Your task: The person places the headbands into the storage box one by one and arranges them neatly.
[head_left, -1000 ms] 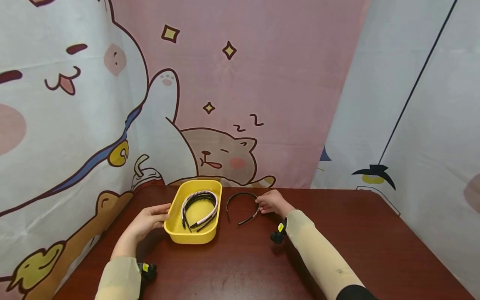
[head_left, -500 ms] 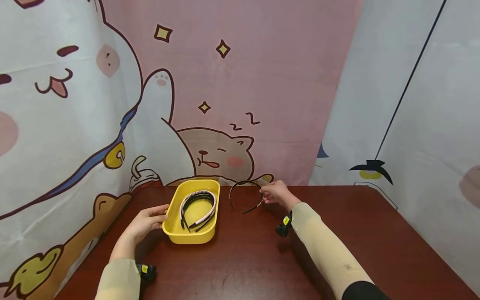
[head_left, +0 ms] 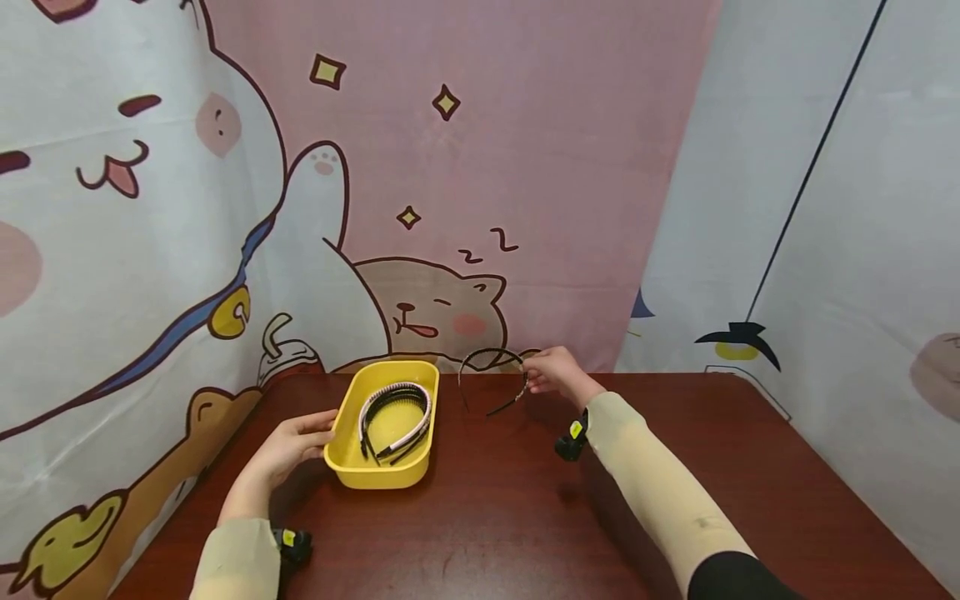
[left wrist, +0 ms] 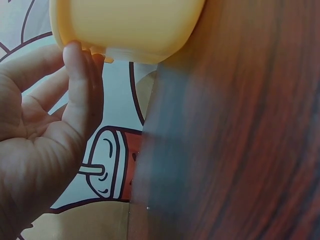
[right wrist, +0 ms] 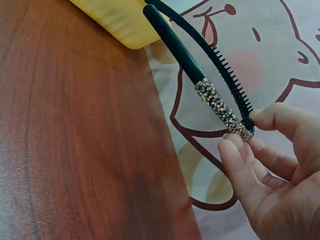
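Observation:
A black headband (head_left: 491, 353) with a stretch of glittering stones and a row of small teeth (right wrist: 232, 82) hangs in the air above the table's far part. My right hand (head_left: 555, 372) pinches it at the side between thumb and fingertips, as the right wrist view shows closely. To its left stands a yellow plastic basin (head_left: 381, 478). Inside lie several headbands, a pale pink one (head_left: 411, 435) and black ones among them. My left hand (head_left: 288, 446) holds the basin's left rim with thumb and fingers; the basin hides some fingertips in the left wrist view.
The dark red-brown wooden table (head_left: 487, 517) ends at the back against a cartoon-printed curtain (head_left: 570, 167). More printed curtain (head_left: 112, 250) hangs along the left side.
My right hand has lifted the black headband off the table, moving up and slightly away. The left hand and the basin stay in place; the head view has shifted a little.

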Available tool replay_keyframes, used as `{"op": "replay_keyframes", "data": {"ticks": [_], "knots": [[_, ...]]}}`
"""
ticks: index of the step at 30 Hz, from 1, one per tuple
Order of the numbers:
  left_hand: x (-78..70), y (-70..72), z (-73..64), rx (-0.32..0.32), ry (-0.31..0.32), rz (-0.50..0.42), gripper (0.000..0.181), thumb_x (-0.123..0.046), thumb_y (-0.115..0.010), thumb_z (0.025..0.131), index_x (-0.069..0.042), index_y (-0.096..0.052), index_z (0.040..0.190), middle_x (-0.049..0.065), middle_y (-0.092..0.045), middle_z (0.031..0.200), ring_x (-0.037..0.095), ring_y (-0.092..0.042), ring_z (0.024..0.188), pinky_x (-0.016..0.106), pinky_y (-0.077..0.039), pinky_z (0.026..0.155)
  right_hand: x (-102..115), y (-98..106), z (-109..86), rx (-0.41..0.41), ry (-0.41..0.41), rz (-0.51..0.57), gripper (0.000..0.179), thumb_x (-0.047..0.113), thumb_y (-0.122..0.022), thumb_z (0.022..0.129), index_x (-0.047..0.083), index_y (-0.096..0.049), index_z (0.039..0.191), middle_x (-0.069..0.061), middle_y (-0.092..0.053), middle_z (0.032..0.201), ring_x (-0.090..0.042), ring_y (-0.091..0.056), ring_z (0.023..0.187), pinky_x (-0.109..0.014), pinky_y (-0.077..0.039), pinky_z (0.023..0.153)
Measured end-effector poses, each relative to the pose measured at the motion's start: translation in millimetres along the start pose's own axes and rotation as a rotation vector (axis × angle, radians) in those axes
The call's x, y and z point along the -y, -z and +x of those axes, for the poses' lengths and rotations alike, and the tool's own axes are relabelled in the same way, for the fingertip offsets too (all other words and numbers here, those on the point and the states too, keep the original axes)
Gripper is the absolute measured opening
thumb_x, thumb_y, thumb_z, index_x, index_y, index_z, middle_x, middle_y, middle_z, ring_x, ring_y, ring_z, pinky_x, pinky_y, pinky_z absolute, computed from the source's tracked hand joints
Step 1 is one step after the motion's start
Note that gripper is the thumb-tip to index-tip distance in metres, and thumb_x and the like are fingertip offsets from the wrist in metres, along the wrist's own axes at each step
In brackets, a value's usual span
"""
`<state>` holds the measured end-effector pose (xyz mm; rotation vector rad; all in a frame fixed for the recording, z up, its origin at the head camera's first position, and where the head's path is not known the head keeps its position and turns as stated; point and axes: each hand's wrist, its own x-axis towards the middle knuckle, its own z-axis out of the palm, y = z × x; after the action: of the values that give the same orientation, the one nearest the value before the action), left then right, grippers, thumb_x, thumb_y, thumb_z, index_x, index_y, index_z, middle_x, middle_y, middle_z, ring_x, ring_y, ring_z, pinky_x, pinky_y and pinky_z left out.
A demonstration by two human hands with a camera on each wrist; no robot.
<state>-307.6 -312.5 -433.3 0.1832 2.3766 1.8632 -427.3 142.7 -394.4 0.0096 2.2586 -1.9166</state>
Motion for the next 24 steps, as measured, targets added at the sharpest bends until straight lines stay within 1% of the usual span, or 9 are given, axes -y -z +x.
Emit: {"op": "replay_keyframes", "data": {"ticks": [4,7,13,24], "knots": [[-0.3,0.4,-0.5,0.001,0.003,-0.002,0.054,-0.005,-0.058,0.096,0.011,-0.036,0.143,0.033,-0.047,0.135,0.026,-0.063,0.101,0.030,-0.054,0.079,4.8,0.5,1.2,0.004,0.004,-0.007,0.032,0.004,-0.061,0.087,-0.014,-0.057,0.113,-0.007,-0.059,0.068,-0.015,-0.061,0.053,-0.032,-0.056,0.055],[-0.7,0.5,-0.9,0.001,0.002,-0.003,0.054,-0.006,-0.058,0.096,0.011,-0.036,0.143,0.033,-0.048,0.134,0.027,-0.063,0.101,0.030,-0.054,0.078,8.1,1.0,1.3,0.002,0.009,-0.005,0.035,0.004,-0.061,0.087,-0.015,-0.055,0.116,-0.006,-0.058,0.067,-0.015,-0.061,0.053,-0.031,-0.056,0.055],[-0.2,1.0,-1.0,0.007,-0.002,-0.003,0.054,-0.006,-0.058,0.096,0.011,-0.036,0.143,0.032,-0.048,0.134,0.026,-0.062,0.101,0.030,-0.054,0.079,15.4,1.8,-0.8,0.004,0.031,-0.007,0.031,0.003,-0.060,0.087,-0.014,-0.057,0.112,-0.004,-0.057,0.067,-0.014,-0.061,0.054,-0.032,-0.057,0.058],[0.7,0.1,0.1,0.009,-0.002,-0.007,0.056,-0.007,-0.058,0.096,0.010,-0.036,0.144,0.032,-0.049,0.133,0.024,-0.063,0.099,0.029,-0.054,0.079,31.1,1.1,-1.5,0.000,0.012,0.015,0.032,0.002,-0.062,0.086,-0.013,-0.055,0.113,-0.005,-0.057,0.069,-0.014,-0.060,0.052,-0.029,-0.055,0.054]]}}
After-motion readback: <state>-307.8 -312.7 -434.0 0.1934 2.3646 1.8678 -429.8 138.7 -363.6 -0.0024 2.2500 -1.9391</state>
